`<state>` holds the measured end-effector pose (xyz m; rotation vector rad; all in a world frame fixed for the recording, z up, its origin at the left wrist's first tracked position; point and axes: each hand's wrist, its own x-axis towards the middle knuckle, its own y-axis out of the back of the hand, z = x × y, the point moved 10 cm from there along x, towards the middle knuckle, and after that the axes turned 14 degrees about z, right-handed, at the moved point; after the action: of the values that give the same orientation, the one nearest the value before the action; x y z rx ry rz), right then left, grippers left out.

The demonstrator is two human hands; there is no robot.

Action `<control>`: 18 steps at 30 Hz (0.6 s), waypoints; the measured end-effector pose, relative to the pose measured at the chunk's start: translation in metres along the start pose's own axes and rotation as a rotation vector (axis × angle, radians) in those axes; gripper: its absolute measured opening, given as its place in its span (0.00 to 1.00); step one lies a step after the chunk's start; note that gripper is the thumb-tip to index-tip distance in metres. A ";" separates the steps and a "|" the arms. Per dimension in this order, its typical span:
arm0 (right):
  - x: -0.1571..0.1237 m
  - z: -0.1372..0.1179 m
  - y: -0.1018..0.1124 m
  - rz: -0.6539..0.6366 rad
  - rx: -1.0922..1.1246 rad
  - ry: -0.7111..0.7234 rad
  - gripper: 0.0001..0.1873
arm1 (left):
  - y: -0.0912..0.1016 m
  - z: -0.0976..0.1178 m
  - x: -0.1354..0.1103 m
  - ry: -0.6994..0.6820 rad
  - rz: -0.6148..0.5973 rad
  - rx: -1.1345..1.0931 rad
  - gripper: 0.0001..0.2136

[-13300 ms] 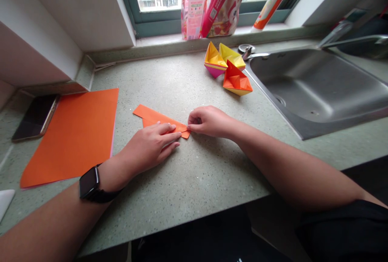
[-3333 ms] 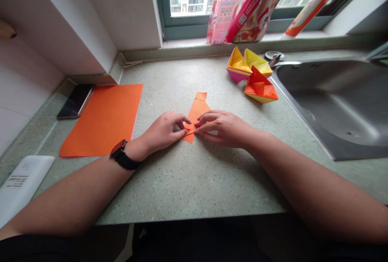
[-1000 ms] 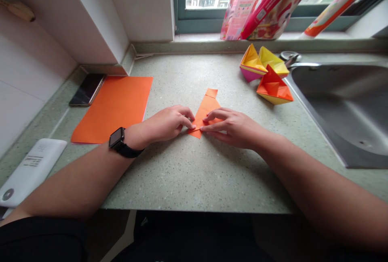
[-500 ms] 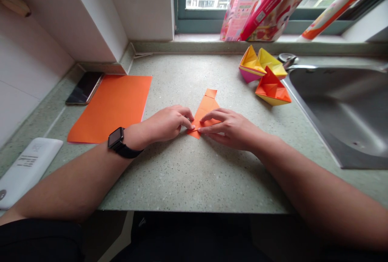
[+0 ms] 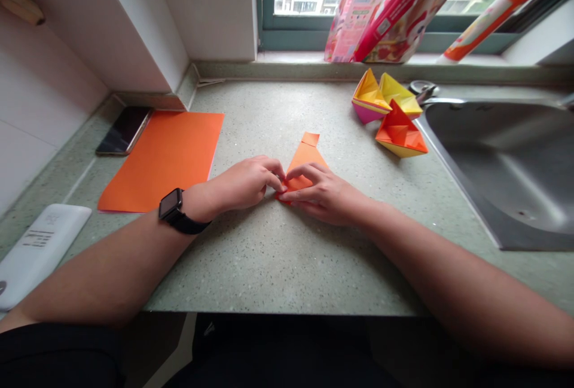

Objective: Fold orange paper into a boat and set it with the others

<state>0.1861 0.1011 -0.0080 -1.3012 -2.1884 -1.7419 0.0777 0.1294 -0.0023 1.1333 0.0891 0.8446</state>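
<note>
A folded orange paper (image 5: 307, 153) lies mid-tabletop (image 5: 251, 256), its narrow tab towards twelve o'clock. The left hand (image 5: 246, 183) pinches its near end between thumb and finger; the right hand (image 5: 325, 195) curls over it, though whether it grips I can't tell. Three paper boats (image 5: 395, 124) cluster at two o'clock, a larger orange sheet (image 5: 168, 158) at nine.

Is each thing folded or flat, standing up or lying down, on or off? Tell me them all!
Folded orange paper, creased, lying on the counter, fingers at its near end
Left hand, touching that end
Right hand, resting over it
Orange sheet, unfolded, flat
Three paper boats, folded, opened out
Phone, lying flat, screen dark
Watch, strapped on, screen dark
White device, lying down
</note>
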 end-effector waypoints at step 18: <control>-0.001 -0.003 -0.001 0.030 0.033 -0.025 0.14 | 0.001 0.002 0.000 -0.022 0.008 0.013 0.22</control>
<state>0.1847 0.0983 -0.0078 -1.3489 -2.1891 -1.6810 0.0780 0.1278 -0.0002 1.1554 0.0723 0.8396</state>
